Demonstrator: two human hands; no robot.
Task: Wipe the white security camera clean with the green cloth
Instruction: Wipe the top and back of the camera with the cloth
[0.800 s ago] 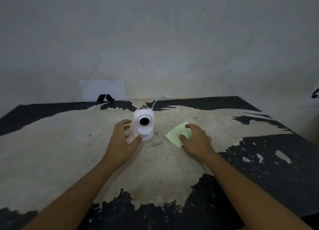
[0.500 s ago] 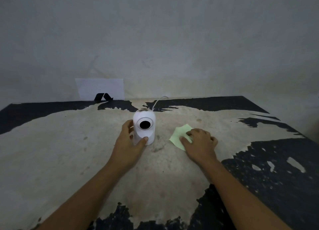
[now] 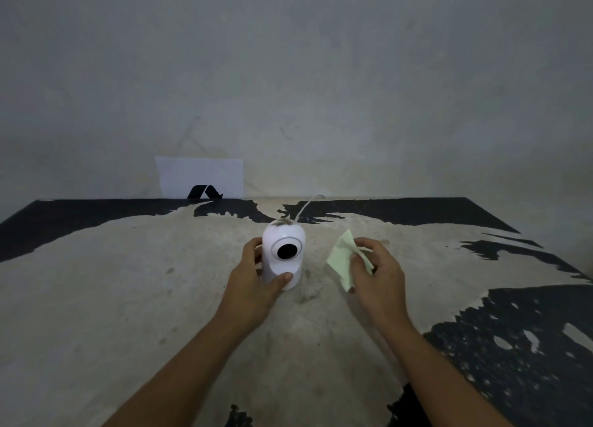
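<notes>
The white security camera stands upright on the worn table, its round black lens facing me and grey dust on its top. My left hand wraps around its base, thumb in front and fingers behind. The pale green cloth hangs just right of the camera, pinched in the fingers of my right hand and lifted off the table. Cloth and camera are a short gap apart.
A white cable runs from the camera's back toward the wall. A white paper with a black mark leans on the grey wall at the table's far edge. The tabletop has peeling black paint on its right and far parts.
My left hand closed around the camera's base. My right hand went from pressing the cloth flat on the table to pinching it and lifting it up beside the camera.
</notes>
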